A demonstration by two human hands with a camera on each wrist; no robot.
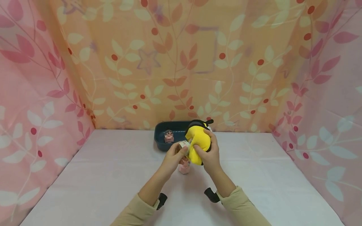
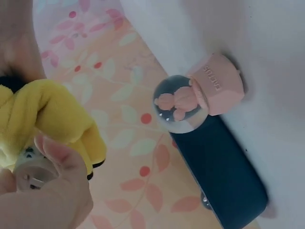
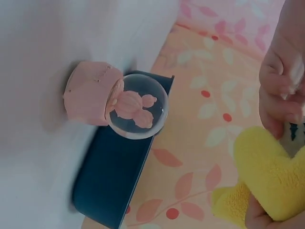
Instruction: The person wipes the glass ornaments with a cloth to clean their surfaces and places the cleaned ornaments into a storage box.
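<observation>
My left hand (image 1: 171, 157) pinches a small whitish, partly see-through object (image 1: 184, 144) with dark printed marks; its kind is unclear, as fingers hide much of it. In my right hand (image 1: 211, 157) is a yellow plush item (image 1: 200, 138) with black parts and a black strap, gripped between thumb and fingers. The plush lies against the whitish object, and both are held above the table. Below the hands stands a pink snow globe (image 2: 221, 86) upright, with a pink figure inside its clear dome; neither hand touches it.
A dark blue tray (image 1: 161, 147) stands at the table's back edge, holding another pink snow globe (image 1: 169, 138). The plush hides its right part in the head view. Leaf-patterned cloth (image 1: 135, 78) encloses the white table (image 1: 113, 175) at the back and sides.
</observation>
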